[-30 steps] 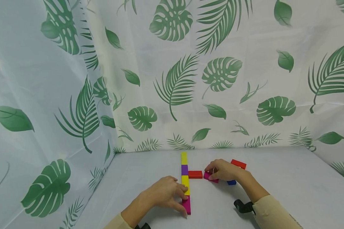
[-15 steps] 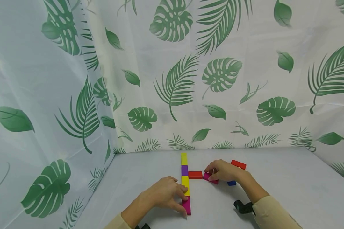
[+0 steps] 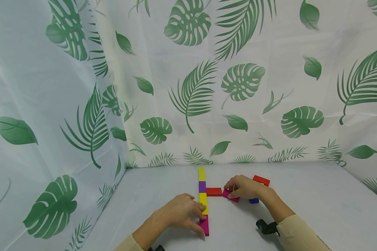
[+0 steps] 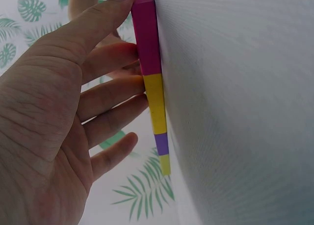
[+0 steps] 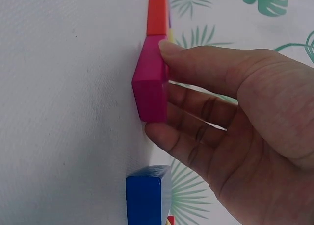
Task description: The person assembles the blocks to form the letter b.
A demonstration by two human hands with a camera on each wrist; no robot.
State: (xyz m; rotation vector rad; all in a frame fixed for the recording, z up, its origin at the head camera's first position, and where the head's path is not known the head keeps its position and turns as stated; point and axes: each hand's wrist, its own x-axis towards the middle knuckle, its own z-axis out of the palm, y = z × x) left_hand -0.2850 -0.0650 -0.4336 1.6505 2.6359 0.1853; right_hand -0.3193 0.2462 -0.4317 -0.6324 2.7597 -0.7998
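Note:
A straight row of blocks lies on the white surface in the head view: a yellow block [image 3: 201, 173] at the far end, then a purple block [image 3: 202, 187], a longer yellow block [image 3: 202, 198] and a magenta block [image 3: 205, 226] nearest. My left hand [image 3: 180, 211] rests its fingertips on the two nearest blocks, its thumb at the magenta one's near end. From the purple and yellow blocks a red block [image 3: 214, 192] extends rightward. My right hand [image 3: 246, 186] pinches another magenta block [image 5: 149, 95], slightly angled, its end at or very near the red block's.
Right of my right hand lie a blue block [image 5: 143, 200] and another red block [image 3: 261, 180], with more partly hidden behind the hand. A leaf-patterned white curtain [image 3: 204, 139] hangs along the back and left. Black wrist devices [image 3: 266, 226] sit at both sleeves.
The magenta block in my right hand has edged very slightly left toward the red block. My left hand and the row keep their places.

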